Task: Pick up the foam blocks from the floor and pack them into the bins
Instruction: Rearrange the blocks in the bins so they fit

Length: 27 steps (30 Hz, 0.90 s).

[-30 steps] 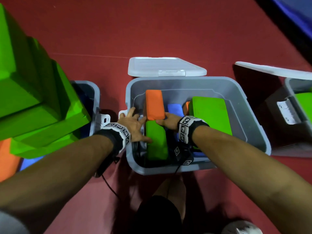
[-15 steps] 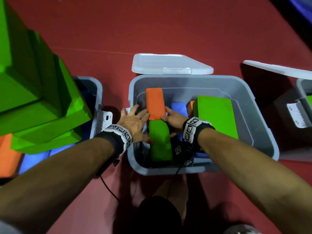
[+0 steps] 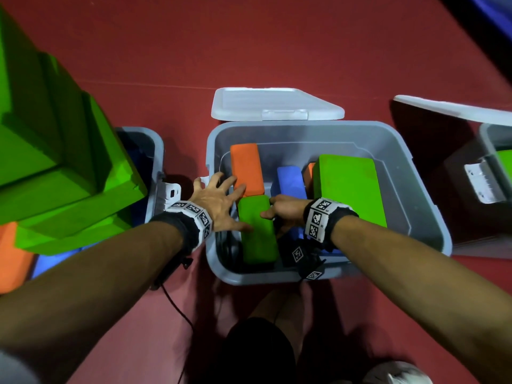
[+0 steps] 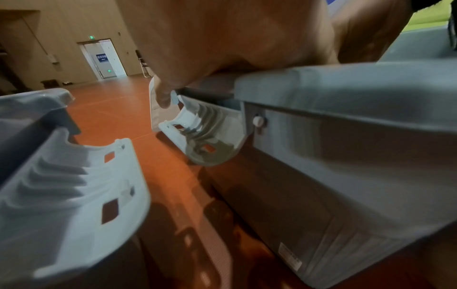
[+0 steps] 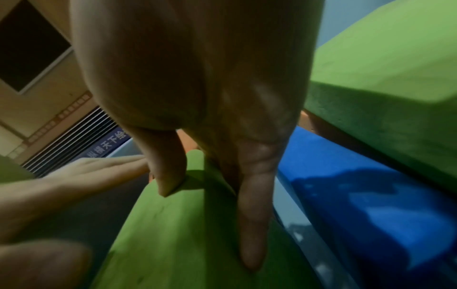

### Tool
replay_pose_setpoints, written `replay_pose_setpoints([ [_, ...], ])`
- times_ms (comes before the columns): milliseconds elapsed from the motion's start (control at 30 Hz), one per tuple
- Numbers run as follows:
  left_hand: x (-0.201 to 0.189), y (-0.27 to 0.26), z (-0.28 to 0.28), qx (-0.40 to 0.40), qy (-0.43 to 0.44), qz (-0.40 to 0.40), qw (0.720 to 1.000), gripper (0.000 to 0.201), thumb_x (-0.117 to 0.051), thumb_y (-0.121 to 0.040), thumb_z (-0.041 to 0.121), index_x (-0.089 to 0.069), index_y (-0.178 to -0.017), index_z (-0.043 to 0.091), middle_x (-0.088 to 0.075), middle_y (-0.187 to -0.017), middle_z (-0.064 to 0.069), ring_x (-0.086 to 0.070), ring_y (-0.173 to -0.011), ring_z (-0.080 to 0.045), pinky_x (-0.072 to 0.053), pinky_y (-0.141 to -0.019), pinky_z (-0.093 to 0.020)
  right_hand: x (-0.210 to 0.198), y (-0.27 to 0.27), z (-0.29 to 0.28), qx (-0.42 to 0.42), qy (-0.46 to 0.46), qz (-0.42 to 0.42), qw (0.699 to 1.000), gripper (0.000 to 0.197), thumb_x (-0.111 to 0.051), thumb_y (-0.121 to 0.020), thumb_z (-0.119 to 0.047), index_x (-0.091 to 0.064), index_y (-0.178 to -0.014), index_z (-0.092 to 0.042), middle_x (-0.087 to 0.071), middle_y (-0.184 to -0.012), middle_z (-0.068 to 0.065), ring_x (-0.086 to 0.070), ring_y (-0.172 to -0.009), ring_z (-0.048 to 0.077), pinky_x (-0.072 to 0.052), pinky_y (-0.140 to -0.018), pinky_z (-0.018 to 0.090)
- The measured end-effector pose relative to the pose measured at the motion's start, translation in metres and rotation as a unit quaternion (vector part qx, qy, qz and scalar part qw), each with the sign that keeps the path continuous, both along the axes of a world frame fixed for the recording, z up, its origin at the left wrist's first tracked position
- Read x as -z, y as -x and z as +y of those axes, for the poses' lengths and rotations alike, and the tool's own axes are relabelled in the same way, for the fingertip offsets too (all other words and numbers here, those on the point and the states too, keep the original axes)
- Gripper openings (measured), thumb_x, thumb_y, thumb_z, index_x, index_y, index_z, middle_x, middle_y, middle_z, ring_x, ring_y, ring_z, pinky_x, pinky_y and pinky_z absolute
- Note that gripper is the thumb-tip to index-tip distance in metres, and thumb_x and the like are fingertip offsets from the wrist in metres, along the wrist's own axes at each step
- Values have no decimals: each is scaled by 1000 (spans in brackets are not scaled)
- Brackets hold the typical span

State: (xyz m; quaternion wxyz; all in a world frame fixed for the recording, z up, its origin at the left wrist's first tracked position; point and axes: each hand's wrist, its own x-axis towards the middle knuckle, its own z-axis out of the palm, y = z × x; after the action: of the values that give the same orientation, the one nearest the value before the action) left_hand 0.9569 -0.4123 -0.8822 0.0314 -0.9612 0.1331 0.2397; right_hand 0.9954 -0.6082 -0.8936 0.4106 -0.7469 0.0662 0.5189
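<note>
The bin [image 3: 421, 206] is smooth grey plastic with a faint sheen, its lid [image 3: 274, 102] paler translucent plastic, its latch [image 4: 210, 135] glossy white ribbed plastic, while the blocks [image 3: 257, 231] look matt, finely grained foam, and the floor [image 3: 249, 45] matt red.

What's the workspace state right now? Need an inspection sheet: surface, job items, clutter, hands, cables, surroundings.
Surface: red floor, three bins on it.
Job's things: middle bin, lid open behind it, holds an orange block, a narrow green block, a blue block and a large green block. Left bin is piled with green blocks above its rim. Right bin is partly in view.
Clutter: nothing seen.
Hands: left hand spread flat over the bin's left rim, thumb on the narrow green block; right hand pinches that block's right edge.
Cables: black cable hangs from the left wrist.
Surroundings: hall with a door.
</note>
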Motion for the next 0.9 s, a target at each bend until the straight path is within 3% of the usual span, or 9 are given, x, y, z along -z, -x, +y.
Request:
replay_pose_setpoints([
  [200,-7,-1,-4,2,-36,-3,999,121,-39,-64,96,-1,-156,28,9,-164,-2,4,-150,-30,-1,-109,-74,-8,8,-1,9,-31,5,999,34,-47,-101,-8,-47,-135,-8,-57,-132,20,-58,-118,37,-54,-81,47],
  [300,-9,-3,-3,25,-41,-17,999,121,-39,-62,97,-12,-154,25,2,-164,0,0,-151,-26,7,-110,-72,-11,13,3,28,-46,3,999,35,-44,-102,-7,-45,-137,-7,-60,-118,16,-62,-92,26,-55,-62,32],
  [400,-13,-13,-10,34,-6,-23,999,109,-37,-66,95,-27,-148,23,-19,-160,-1,-16,-149,-20,13,-112,-65,-10,9,3,7,-24,-21,999,37,-48,-101,-14,-46,-137,-6,-58,-113,16,-57,-96,27,-53,-87,48],
  [433,-14,-16,-15,30,7,-32,999,105,-38,-67,93,-31,-145,22,-28,-155,-2,-24,-145,-21,11,-113,-65,-11,4,-2,6,-9,-50,999,39,-50,-101,-17,-46,-138,-5,-57,-116,17,-56,-100,28,-50,-92,51],
  [533,-13,-23,-30,30,-6,-58,998,104,-40,-69,91,-29,-145,22,-39,-142,-4,-39,-134,-27,2,-115,-65,-24,-21,-32,48,43,-192,979,46,-61,-95,-20,-49,-137,-6,-58,-110,14,-59,-97,26,-52,-75,37],
  [567,-13,-25,-34,35,-28,-60,997,105,-40,-69,91,-29,-146,21,-38,-142,-6,-38,-135,-28,0,-115,-65,-27,-29,-46,40,91,-257,961,44,-64,-92,-21,-53,-133,-7,-58,-106,11,-58,-95,24,-49,-74,32],
  [633,-13,-30,-41,47,-65,-68,994,105,-42,-67,91,-33,-144,20,-36,-144,-9,-30,-139,-30,-4,-116,-63,-27,-40,-76,5,238,-346,907,48,-68,-88,-32,-55,-129,-10,-57,-113,13,-55,-107,26,-44,-86,30],
  [733,-15,-38,-45,46,-74,-50,995,106,-51,-64,89,-35,-143,19,-22,-154,-14,-14,-146,-33,-9,-117,-58,-20,-36,-108,-19,429,-300,852,97,-71,-72,-66,-34,-144,-14,-32,-145,22,-31,-134,40,-28,-112,44],
  [900,-12,-44,-47,32,-21,-15,999,103,-61,-61,85,-39,-136,18,-21,-153,-9,-24,-142,-28,-32,-109,-53,-14,-30,-121,-62,456,-194,867,139,-65,-61,-82,14,-153,-15,13,-158,26,10,-145,47,2,-117,57],
])
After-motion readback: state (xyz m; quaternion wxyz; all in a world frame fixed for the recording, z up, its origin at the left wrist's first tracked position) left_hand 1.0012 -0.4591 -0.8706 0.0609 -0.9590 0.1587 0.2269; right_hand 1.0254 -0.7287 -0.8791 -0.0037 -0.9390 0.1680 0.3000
